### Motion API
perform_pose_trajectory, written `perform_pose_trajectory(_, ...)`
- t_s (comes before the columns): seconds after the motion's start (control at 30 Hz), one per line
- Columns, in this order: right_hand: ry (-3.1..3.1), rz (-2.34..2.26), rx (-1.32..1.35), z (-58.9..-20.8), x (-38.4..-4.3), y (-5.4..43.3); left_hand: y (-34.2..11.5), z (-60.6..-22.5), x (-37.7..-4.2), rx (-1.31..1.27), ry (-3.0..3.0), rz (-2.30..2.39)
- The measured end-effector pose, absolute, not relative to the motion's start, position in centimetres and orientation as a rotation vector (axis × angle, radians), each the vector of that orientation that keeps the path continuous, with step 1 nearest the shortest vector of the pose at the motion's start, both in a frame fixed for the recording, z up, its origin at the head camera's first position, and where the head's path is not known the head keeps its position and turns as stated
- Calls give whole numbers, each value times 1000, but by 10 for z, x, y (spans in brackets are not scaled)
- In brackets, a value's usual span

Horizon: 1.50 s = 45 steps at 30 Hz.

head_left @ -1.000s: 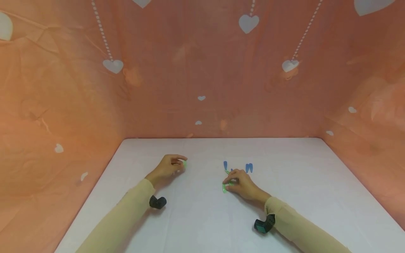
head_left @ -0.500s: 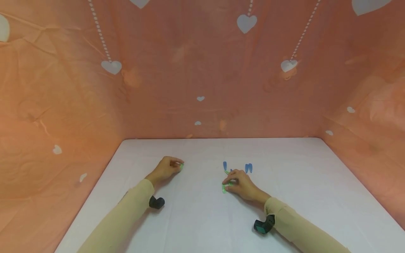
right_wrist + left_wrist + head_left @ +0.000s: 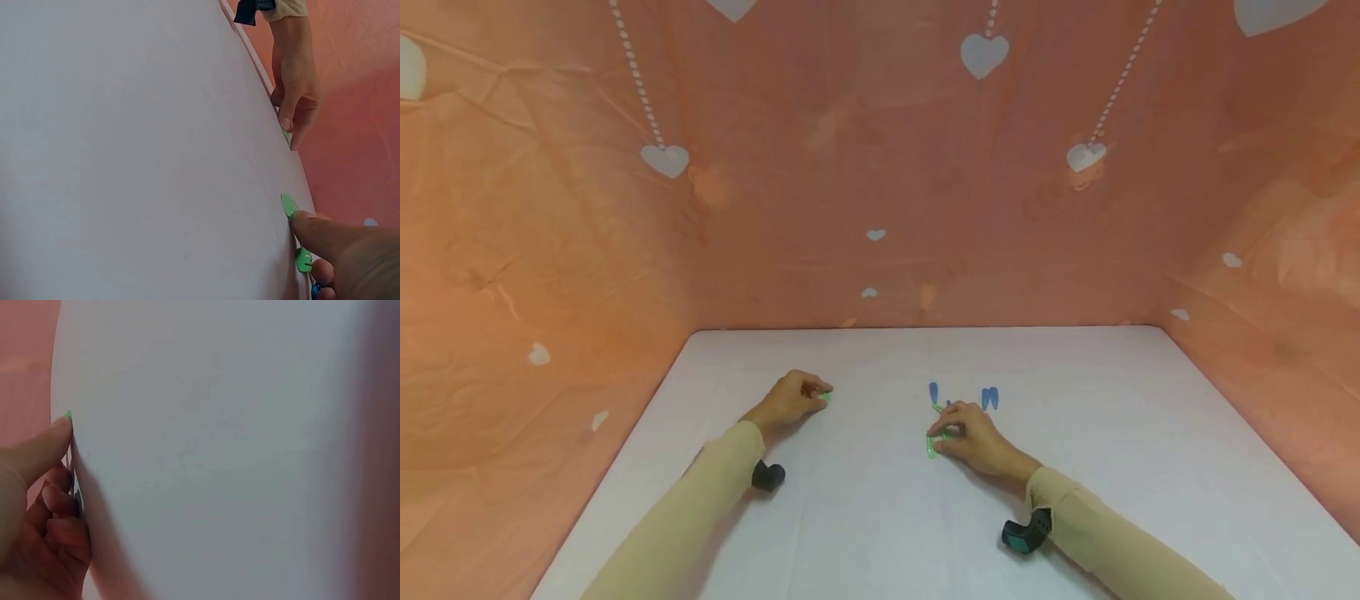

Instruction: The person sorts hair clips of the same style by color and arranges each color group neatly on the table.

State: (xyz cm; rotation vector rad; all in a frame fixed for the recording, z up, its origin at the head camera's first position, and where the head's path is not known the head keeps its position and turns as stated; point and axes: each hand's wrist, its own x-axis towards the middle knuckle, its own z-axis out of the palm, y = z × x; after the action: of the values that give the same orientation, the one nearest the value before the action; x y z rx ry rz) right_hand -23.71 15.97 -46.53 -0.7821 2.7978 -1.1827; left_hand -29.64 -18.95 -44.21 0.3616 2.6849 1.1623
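Note:
My left hand pinches a small green piece between thumb and fingertips, low over the white table. In the left wrist view only the green piece's tip shows past the thumb; the rest is hidden. My right hand rests low on the table, thumb and forefinger closed around a flat, teardrop-shaped green piece. The right wrist view shows its rounded end past the thumb. Another green piece lies beneath the fingers, partly covered.
Just beyond the right hand lie a single blue teardrop piece and a pair of blue pieces. More blue peeks out behind the right fingers. The white table ends at an orange cloth backdrop with hearts.
The left hand has shifted slightly to the left with the green piece, which now sits flatter and lower at its fingertips. My right hand has stayed in place.

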Motion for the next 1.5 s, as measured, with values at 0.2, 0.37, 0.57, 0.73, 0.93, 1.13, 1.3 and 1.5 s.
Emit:
perform_pose_trajectory(0.2,2869,-1131,-826,-464,-235,157,-193,-445,-302,351,2624,1227)
perform_pose_trajectory(0.37,2959,-1009,-797,-461,-230,152,-194,-446,-304,385,2640,1212)
perform_pose_trajectory(0.57,3005,-900,-804,-459,-229,148,-194,-448,-302,345,2641,1187)
perform_pose_trajectory(0.73,2952,-911,-767,-458,-227,145,-194,-448,-300,307,2582,1232)
perform_pose_trajectory(0.93,2916,-932,-785,-457,-225,143,-195,-449,-300,327,2525,1299)
perform_pose_trajectory(1.13,2901,-935,-768,-452,-221,138,-196,-451,-301,341,2523,1310)
perform_pose_trajectory(1.3,2928,-913,-768,-453,-220,135,-195,-452,-302,334,2523,1307)
perform_pose_trajectory(1.5,2867,-920,-768,-452,-223,136,-194,-451,-300,331,2510,1340)
